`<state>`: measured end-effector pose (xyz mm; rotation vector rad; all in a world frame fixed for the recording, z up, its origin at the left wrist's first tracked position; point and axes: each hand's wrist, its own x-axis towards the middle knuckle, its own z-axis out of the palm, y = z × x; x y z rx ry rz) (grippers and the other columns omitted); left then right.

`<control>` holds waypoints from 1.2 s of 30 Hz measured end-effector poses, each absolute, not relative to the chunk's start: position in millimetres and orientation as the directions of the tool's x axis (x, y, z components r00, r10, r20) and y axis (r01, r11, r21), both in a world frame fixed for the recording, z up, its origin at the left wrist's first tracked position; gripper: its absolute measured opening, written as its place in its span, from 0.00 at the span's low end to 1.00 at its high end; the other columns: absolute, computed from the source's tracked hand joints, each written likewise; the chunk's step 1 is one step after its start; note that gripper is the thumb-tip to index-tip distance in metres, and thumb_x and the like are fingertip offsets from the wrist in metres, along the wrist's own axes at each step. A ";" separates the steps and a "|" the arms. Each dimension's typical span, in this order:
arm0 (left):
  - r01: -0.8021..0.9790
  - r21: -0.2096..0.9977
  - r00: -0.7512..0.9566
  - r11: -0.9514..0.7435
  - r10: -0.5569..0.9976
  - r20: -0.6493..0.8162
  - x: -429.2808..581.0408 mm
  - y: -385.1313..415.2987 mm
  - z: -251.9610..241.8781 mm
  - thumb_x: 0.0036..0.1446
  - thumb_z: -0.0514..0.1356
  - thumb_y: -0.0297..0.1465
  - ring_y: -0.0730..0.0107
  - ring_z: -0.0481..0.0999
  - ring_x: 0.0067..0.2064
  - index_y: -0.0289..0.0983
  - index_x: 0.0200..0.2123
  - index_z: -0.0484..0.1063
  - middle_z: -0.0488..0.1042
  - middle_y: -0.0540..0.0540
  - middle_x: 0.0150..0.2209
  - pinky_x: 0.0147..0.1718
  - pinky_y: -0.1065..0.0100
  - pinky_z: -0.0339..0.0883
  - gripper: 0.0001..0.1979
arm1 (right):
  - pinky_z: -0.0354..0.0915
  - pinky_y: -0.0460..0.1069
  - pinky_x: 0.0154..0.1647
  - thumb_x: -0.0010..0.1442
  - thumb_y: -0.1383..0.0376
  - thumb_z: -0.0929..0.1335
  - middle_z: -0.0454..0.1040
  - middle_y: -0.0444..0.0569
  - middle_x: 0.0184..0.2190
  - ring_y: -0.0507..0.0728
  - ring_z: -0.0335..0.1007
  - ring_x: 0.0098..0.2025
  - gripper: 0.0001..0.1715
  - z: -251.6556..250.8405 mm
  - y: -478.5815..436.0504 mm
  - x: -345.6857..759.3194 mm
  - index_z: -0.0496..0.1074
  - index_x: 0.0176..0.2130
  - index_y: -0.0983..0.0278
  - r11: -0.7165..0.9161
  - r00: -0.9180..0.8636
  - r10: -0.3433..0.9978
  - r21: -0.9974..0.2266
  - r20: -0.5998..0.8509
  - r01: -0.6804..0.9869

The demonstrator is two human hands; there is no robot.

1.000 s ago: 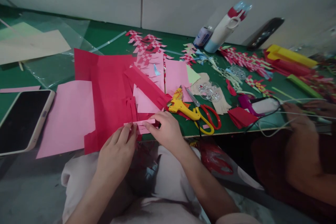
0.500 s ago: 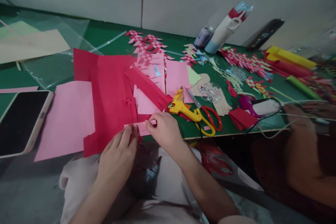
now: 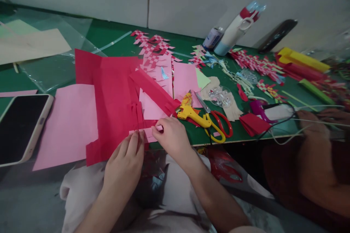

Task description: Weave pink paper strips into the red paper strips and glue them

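My left hand [image 3: 124, 162] and my right hand [image 3: 171, 136] pinch the two ends of a narrow pink paper strip [image 3: 147, 130] at the near edge of the green table [image 3: 109, 38]. The strip lies over a large red paper sheet [image 3: 112, 98] cut into strips along one side. A pink sheet [image 3: 68, 123] lies to the left of it. Both hands have their fingers closed on the strip.
A yellow glue gun [image 3: 191, 113] and red-and-yellow scissors [image 3: 218, 125] lie just right of my hands. A phone [image 3: 20, 125] sits at the left edge. Woven red-pink paper pieces [image 3: 153, 49], a white bottle [image 3: 235, 27] and paper rolls [image 3: 303, 60] lie farther back. Another person's hand [image 3: 311, 122] works at the right.
My hands stay on the pink strip and have shifted slightly. The view has drifted a little. The other person's hand at the right has moved a bit.
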<state>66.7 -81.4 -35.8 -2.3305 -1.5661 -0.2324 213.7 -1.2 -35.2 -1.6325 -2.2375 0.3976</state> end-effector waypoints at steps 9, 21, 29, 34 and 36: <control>0.917 -0.199 0.390 -0.347 0.884 0.256 70.0 -78.6 -33.9 0.56 0.50 0.20 0.56 0.73 0.43 0.22 0.53 0.68 0.74 0.34 0.45 0.38 0.63 0.72 0.21 | 0.59 0.49 0.39 0.58 0.63 0.68 0.76 0.49 0.28 0.56 0.68 0.33 0.10 -28.8 -2.1 213.6 0.73 0.27 0.65 0.269 -0.275 0.961 -0.388 0.042 0.881; 0.911 -0.201 0.403 -0.359 0.879 0.255 71.5 -78.6 -32.2 0.56 0.49 0.19 0.56 0.72 0.45 0.24 0.54 0.68 0.74 0.34 0.46 0.39 0.62 0.72 0.22 | 0.58 0.49 0.36 0.59 0.62 0.69 0.76 0.48 0.28 0.56 0.70 0.35 0.12 -20.9 0.3 237.0 0.73 0.26 0.65 0.154 -0.188 0.981 -0.402 -0.048 0.903; 0.914 -0.200 0.398 -0.353 0.875 0.275 72.3 -77.7 -32.8 0.55 0.51 0.20 0.56 0.72 0.44 0.25 0.53 0.69 0.74 0.34 0.45 0.38 0.62 0.72 0.22 | 0.58 0.50 0.37 0.60 0.63 0.67 0.74 0.48 0.28 0.57 0.67 0.35 0.12 -23.0 -1.6 240.4 0.73 0.28 0.65 0.199 -0.199 0.979 -0.385 0.040 0.901; 0.920 -0.183 0.385 -0.346 0.884 0.264 72.1 -78.0 -35.5 0.56 0.51 0.22 0.56 0.73 0.44 0.27 0.54 0.69 0.74 0.35 0.45 0.39 0.62 0.72 0.22 | 0.59 0.50 0.41 0.63 0.68 0.63 0.71 0.51 0.34 0.57 0.63 0.39 0.11 -13.3 -20.0 233.9 0.75 0.39 0.64 0.432 -0.415 0.901 -0.351 0.125 0.831; 0.921 -0.169 0.385 -0.351 0.885 0.261 72.0 -78.6 -36.4 0.55 0.52 0.21 0.55 0.73 0.45 0.27 0.54 0.69 0.74 0.34 0.46 0.39 0.61 0.73 0.22 | 0.60 0.51 0.42 0.64 0.69 0.62 0.70 0.52 0.35 0.58 0.61 0.40 0.14 -11.8 -27.3 229.0 0.74 0.45 0.64 0.498 -0.505 0.860 -0.338 0.074 0.799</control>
